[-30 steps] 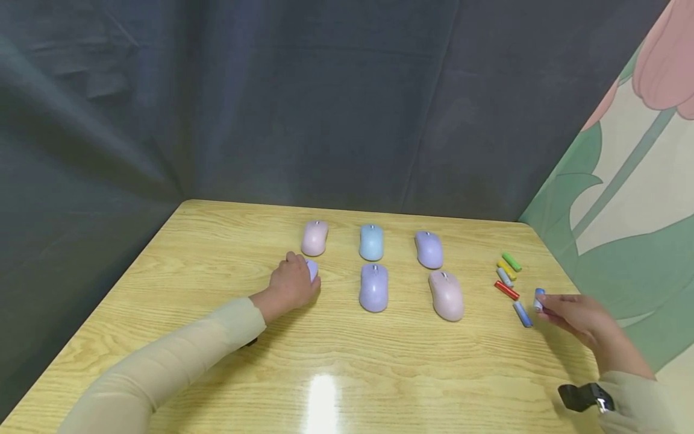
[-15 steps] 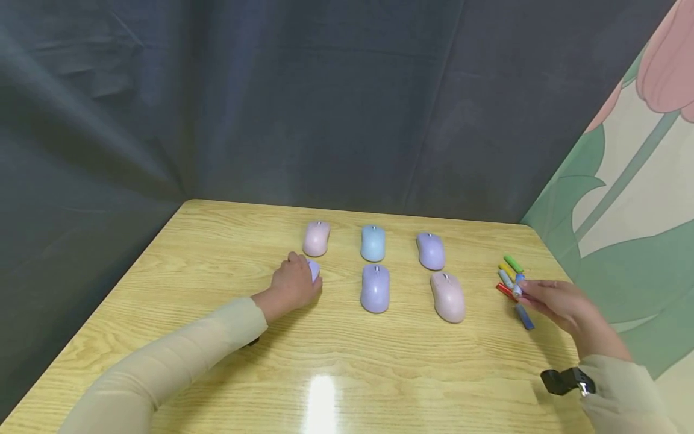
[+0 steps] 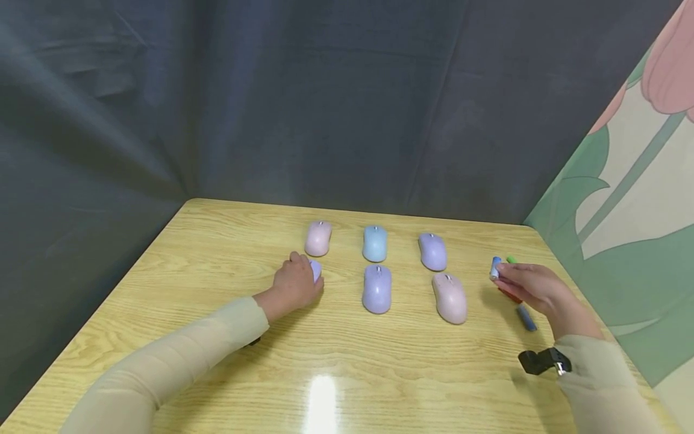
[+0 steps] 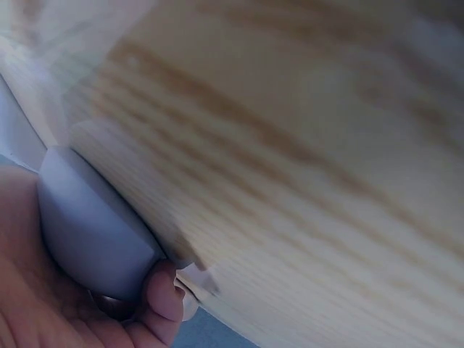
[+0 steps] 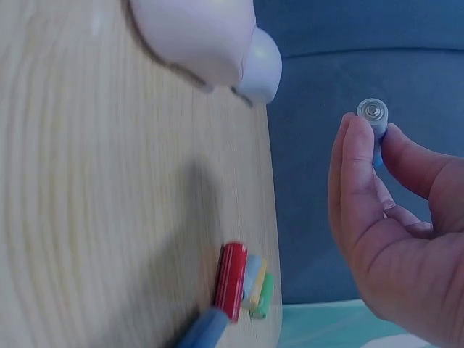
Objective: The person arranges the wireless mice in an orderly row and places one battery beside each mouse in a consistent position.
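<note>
My left hand [image 3: 293, 283] rests over a purple computer mouse [image 3: 315, 271] left of the other mice. In the left wrist view its fingers curl round the sides of that mouse [image 4: 94, 225], which has its edge close along the wood. Raised above the tabletop at the right, my right hand [image 3: 534, 289] pinches a blue and white battery [image 3: 495, 268] between thumb and fingertips. Its round metal end [image 5: 373, 110] faces the right wrist camera. Beneath and beside this hand lie a red battery [image 5: 232, 279], a blue battery [image 3: 526, 317] and a green battery [image 3: 511, 259].
Mid-table are a pink mouse [image 3: 318, 239], a light blue mouse [image 3: 375, 243], two purple mice and another pink mouse [image 3: 449, 298]. A yellow battery [image 5: 259, 284] shows beside the red one. Dark cloth [image 3: 325, 108] hangs behind the table; a flower-patterned panel [image 3: 640, 199] stands at the right.
My right hand has carried the blue and white battery left and away from me, over the loose batteries and past them. The left hand has stayed on its mouse.
</note>
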### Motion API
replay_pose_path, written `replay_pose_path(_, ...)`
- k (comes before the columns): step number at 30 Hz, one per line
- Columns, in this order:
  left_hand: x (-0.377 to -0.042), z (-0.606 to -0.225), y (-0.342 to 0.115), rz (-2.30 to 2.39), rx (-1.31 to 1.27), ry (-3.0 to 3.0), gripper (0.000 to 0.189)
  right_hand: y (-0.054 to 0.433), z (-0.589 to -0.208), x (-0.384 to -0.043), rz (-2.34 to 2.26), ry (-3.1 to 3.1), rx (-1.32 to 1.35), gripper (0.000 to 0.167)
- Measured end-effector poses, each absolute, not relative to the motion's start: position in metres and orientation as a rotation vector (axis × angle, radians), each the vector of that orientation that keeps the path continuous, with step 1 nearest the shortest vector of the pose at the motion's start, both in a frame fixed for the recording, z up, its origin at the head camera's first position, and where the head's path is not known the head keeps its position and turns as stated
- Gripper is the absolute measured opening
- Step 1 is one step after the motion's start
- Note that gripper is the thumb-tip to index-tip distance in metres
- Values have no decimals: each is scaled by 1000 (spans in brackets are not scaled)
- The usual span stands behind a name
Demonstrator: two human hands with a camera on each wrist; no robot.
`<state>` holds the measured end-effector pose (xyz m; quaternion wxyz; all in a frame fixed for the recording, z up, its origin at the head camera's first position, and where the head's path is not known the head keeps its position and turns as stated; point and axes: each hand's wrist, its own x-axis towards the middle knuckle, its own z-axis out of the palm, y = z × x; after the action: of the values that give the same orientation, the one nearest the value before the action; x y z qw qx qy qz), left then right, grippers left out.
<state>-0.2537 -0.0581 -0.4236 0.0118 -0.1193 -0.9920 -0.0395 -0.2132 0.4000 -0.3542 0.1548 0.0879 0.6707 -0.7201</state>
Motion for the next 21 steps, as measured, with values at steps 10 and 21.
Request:
replay_pose_path(10,-253,-423,-57,-111,-380,-3101,61,378,-353,-225,-2106,1861,204,12)
replay_pose_path(21,-253,-423,-60,-133,-378,-3094,60,341,-349,-242,-2049,1971,137,9)
